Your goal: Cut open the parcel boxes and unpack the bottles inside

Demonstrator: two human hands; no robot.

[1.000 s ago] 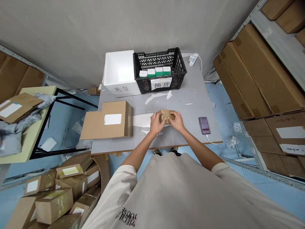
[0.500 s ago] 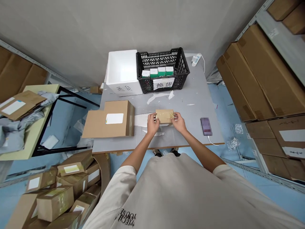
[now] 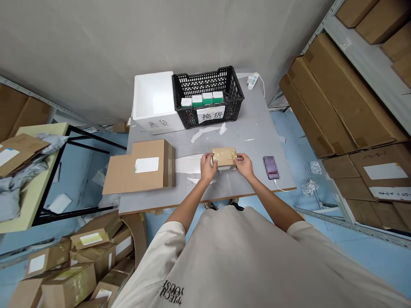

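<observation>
A small kraft-paper package [image 3: 224, 156], wrapped in clear tape, lies on the grey table [image 3: 257, 128] just in front of me. My left hand [image 3: 208, 167] grips its left end, and my right hand [image 3: 244, 166] grips its right end. A sheet of white paper [image 3: 189, 163] lies under and to the left of my left hand. Farther left sits a flat cardboard box [image 3: 138, 169] with a white label. The underside of the package is hidden.
At the table's far edge stand a white foam box [image 3: 154, 100] and a black plastic crate [image 3: 208, 96] holding several small boxes. A phone [image 3: 270, 167] and a power strip [image 3: 252, 80] lie on the right. Stacked cartons [image 3: 340, 98] line the shelves; parcels [image 3: 96, 235] are piled on the floor.
My hands have moved from cupping the package over its top to holding its two ends, so more of its top now shows. The whole view has shifted slightly.
</observation>
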